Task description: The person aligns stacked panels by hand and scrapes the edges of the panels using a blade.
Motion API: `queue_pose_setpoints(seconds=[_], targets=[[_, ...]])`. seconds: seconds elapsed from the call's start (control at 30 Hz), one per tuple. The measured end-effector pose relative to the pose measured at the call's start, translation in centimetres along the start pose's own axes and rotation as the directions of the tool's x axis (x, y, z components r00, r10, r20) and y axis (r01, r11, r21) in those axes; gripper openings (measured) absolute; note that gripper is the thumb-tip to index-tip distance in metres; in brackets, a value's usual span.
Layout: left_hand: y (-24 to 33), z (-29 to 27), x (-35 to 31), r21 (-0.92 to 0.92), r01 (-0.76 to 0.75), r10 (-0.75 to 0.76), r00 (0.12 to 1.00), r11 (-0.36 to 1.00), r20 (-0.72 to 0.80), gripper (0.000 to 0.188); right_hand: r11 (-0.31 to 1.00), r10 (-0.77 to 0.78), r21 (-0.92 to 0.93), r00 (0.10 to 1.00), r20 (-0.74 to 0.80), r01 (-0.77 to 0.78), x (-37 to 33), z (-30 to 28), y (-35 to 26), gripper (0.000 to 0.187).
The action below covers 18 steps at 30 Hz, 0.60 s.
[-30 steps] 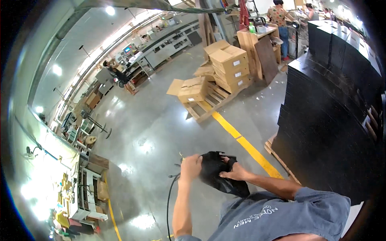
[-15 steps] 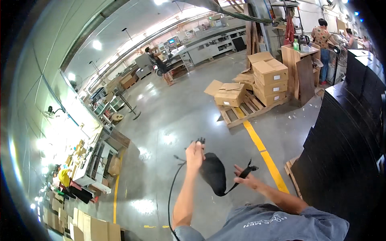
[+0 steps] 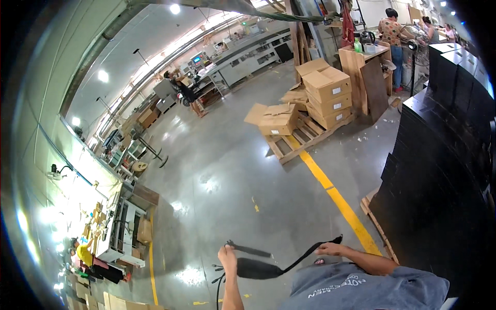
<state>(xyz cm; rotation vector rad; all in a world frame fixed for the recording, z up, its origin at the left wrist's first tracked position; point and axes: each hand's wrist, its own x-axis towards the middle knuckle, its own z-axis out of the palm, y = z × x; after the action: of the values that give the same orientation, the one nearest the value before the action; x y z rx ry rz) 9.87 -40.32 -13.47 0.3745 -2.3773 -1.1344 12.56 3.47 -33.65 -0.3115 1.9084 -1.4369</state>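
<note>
A black padded strap (image 3: 258,269) is stretched crosswise in front of me, with a wide soft middle and a narrow band running off to the right. My left hand (image 3: 227,257) is closed on its left end, where a short loose band hangs off to the right. At the other side my right hand (image 3: 332,249) pinches the narrow band, whose tip sticks out beyond the fingers. A thin black cable (image 3: 218,292) with small ends hangs beside my left wrist. What lies inside my fists is hidden.
Cardboard boxes (image 3: 326,98) stand on a wooden pallet (image 3: 315,138) ahead. Tall stacks of black sheets (image 3: 439,170) rise at right beside a yellow floor line (image 3: 341,205). A workbench (image 3: 116,232) and a person in yellow (image 3: 84,254) are at left; other people work farther off.
Both hands have moved lower and apart. The black padded strap, bunched and hanging before, is now pulled out lengthwise between them. The view has shifted a little to the right.
</note>
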Motion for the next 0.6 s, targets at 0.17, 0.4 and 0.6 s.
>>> queue_pose_setpoints(seconds=[0.17,0.4,0.6], targets=[[-2.4,-4.1,-5.1,0.112,0.235,-0.238,0.971,0.966,0.018,0.037,0.976,-0.007,-0.213,0.979,-0.202,-0.037,-5.4,0.1,9.5,0.063],[-12.2,-7.5,-21.5,0.427,0.283,-0.336,0.941,0.859,0.052,0.028,0.830,0.422,-0.117,0.752,-0.507,-0.545,-19.5,4.9,24.8,0.050],[-3.8,-1.9,-24.6,0.350,0.452,-0.536,0.821,0.820,0.197,0.026,0.548,0.836,0.181,0.529,-0.143,-0.817,-29.4,15.9,26.5,0.044]])
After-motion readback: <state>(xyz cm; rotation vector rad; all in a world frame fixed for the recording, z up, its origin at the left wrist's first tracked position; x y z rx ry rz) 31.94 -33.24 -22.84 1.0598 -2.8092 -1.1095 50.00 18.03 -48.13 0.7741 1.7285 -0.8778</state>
